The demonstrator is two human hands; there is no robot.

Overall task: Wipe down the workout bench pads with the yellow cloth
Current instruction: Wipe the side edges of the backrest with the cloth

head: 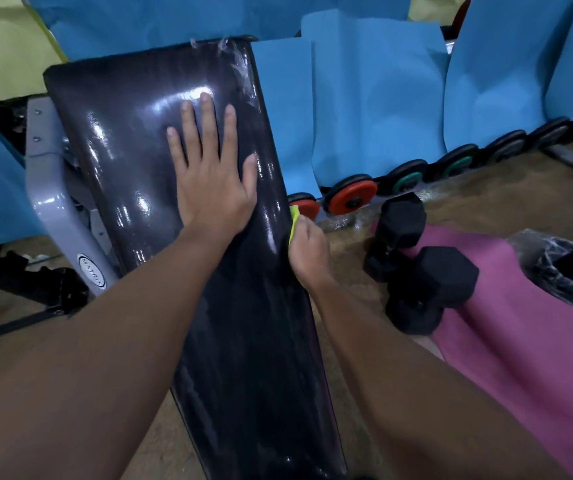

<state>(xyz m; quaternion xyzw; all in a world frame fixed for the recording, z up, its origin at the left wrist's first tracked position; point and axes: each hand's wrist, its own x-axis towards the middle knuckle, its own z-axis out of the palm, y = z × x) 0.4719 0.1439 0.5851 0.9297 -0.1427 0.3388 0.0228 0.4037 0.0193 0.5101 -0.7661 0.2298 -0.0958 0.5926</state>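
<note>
Currently left hand (212,188) lies flat, fingers spread, bracing the bench pad (132,133). Right hand (307,251) is clamped on the yellow cloth (293,218) at the pad's side edge. Best to run long overlapping strokes along that edge.

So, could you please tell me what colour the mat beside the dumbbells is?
The mat is pinkish purple, clearest in the head view.

Blue mats (375,98) against back wall; weight plates (351,195) lined below; pink mat (520,348), black dumbbells (430,282) on brown floor (486,202).
</note>
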